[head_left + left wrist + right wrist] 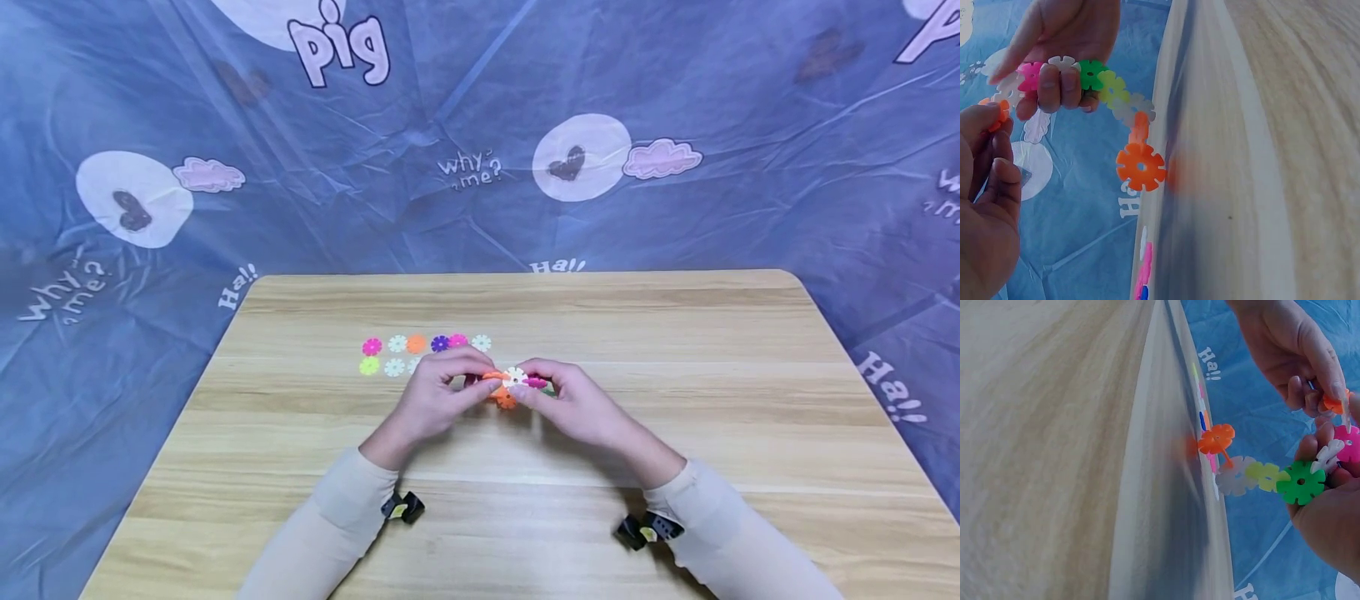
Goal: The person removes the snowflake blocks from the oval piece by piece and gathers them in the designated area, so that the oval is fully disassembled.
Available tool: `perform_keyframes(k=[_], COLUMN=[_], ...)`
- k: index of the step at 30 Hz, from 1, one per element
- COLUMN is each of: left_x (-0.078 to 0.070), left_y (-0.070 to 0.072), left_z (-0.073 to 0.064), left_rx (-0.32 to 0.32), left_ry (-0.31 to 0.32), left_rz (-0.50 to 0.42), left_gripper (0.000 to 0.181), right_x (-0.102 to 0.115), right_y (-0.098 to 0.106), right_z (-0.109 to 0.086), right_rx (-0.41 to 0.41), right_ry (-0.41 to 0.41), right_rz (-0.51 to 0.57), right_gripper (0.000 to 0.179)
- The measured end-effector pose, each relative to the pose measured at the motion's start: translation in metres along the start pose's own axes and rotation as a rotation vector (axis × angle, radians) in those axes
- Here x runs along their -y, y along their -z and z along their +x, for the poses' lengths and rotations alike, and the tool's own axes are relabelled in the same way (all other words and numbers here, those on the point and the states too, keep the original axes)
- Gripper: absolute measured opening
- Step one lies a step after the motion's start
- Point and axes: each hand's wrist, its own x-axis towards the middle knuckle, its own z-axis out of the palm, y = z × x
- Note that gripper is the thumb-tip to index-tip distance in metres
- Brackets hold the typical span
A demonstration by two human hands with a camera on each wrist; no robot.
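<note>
Orange-ended chain [1099, 76]: flower-shaped notched discs, linked edge into edge, held up between the two hands over the tabletop [517, 517].
Link order: nine seen in the left wrist view; held orange disc [1002, 114], white, pink disc [1030, 76], white, green disc [1307, 489], yellow, white, orange, then hanging orange disc [1141, 177].
Far end: hangs free near the tabletop; contact cannot be told.
Left hand [441, 385]: fingers closed in a pinch on the held orange disc.
Right hand [576, 402]: fingers curled round the chain about the pink and green discs, steadying it.
Joint in work: held orange disc to the neighbouring white disc [515, 375]; they overlap, but whether the slots are fully seated cannot be told.
Done, as judged: the run from that white disc to the hanging end looks joined.
Left over: loose discs [372, 347] lie flat in two rows beyond the left hand, pink, yellow, white, orange and purple among them; some hidden, so no full count.
Stage: part-way, by my estimate.
Surroundings: blue printed backdrop [360, 225] behind the tabletop.
</note>
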Motion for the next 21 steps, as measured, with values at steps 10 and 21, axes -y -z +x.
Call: perform_keyframes(k=[10, 21], left_x=[0.001, 0.003], left_y=[-0.003, -0.01], left_z=[0.002, 0.003], left_rx=[-0.03, -0.055], left_ry=[-0.019, -0.029], left_rz=[-0.062, -0.062], left_gripper=[0.009, 0.011], right_x=[-0.001, -0.004], right_y=[-0.002, -0.005], right_z=[0.002, 0.001], right_rx=[-0.037, -0.063], right_ry=[0.044, 0.107], right_rz=[0.073, 0.055], right_gripper=[0.035, 0.03])
